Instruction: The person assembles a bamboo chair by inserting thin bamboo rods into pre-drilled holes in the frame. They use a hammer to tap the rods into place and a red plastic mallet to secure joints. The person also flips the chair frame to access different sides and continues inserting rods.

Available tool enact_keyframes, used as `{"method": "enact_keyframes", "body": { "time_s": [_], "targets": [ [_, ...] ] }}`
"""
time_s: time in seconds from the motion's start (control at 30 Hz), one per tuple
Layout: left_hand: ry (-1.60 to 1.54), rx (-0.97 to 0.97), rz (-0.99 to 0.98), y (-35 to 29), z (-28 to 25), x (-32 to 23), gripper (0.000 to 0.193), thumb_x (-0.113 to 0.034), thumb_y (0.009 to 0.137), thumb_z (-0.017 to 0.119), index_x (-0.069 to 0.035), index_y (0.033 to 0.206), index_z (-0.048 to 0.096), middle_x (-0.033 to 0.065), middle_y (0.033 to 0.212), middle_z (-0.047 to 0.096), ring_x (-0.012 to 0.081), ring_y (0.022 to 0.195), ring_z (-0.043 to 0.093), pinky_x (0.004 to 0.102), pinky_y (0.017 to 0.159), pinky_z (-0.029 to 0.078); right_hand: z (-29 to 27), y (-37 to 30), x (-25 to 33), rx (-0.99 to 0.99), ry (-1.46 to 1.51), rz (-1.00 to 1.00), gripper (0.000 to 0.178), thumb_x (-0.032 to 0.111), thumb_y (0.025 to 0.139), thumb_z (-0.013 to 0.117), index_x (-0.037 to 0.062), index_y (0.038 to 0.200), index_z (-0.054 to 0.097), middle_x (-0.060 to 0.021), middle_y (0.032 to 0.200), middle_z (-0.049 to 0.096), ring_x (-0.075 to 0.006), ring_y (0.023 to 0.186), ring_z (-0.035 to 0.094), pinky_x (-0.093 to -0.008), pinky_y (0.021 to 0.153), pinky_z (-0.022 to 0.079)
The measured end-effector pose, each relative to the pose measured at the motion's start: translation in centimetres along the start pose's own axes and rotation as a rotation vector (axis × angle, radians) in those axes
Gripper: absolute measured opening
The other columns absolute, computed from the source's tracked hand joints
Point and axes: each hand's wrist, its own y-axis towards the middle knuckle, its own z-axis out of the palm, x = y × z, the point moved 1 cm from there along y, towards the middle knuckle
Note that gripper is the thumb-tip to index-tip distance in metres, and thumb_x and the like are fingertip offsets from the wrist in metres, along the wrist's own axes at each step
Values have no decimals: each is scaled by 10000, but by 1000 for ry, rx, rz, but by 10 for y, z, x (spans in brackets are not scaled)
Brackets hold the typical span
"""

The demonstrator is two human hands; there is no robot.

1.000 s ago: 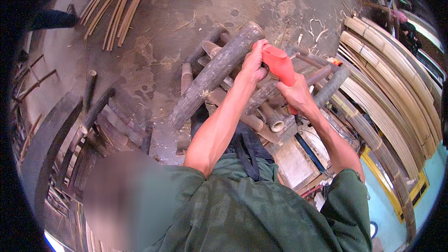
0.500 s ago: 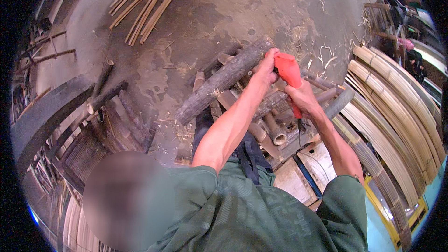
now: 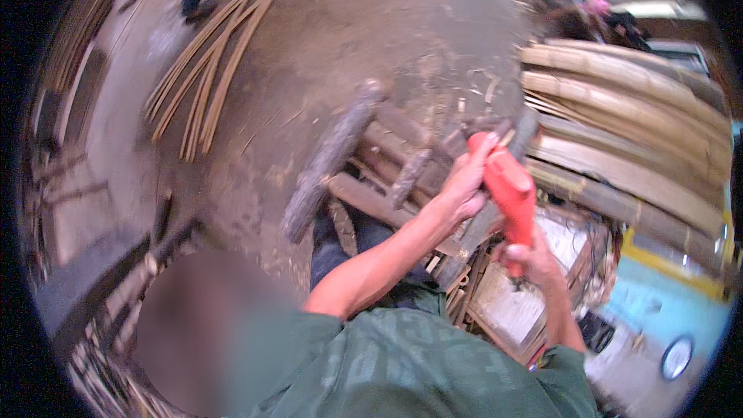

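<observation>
Nearest: the person's green sleeves and both forearms come in from the lower edge toward the right of centre.

Right hand (image 3: 534, 259) is wrapped around the lower end of a red power tool (image 3: 511, 193), gripping it closed. Left hand (image 3: 464, 182) is clamped on the tool's upper body, fingers curled over the top (both hands are on the same tool). The tool's long axis runs from near-right up to far-left, nose pointing at the stack of rough wooden billets (image 3: 387, 162) just beyond. The left hand is the nearer one to that stack; it looks to be touching or just above a dark slat there, hard to tell through the blur.

A long bark-covered log (image 3: 329, 162) lies left of the hands, its axis near-left to far-right, apart from the tool.

To the right, split bamboo poles (image 3: 627, 131) crowd in close, so little room on that side. Open room is to the far left: bare dusty floor (image 3: 371, 46), with thin bamboo strips (image 3: 217, 85) lying well apart.
</observation>
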Motion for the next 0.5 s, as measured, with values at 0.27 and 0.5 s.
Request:
{"method": "enact_keyframes", "body": {
  "time_s": [0.27, 0.5],
  "targets": [
    [340, 19, -589, -48, -122, 118, 389, -511, 919, 517, -136, 998, 584, 19, 883, 627, 164, 802, 600, 370, 784, 510, 89, -97, -155, -539, 11, -53, 547, 144, 761, 688, 1, 1248, 484, -52, 930, 596, -157, 852, 574, -334, 796, 477],
    [987, -148, -818, -97, -184, 196, 382, -445, 956, 427, -124, 1105, 571, 35, 1021, 608, 177, 960, 561, 363, 864, 445, 112, -195, -276, -942, -2, 299, 713, 98, 718, 666, 72, 1380, 404, -183, 993, 654, -318, 900, 648, -383, 791, 506]
  ]
}}
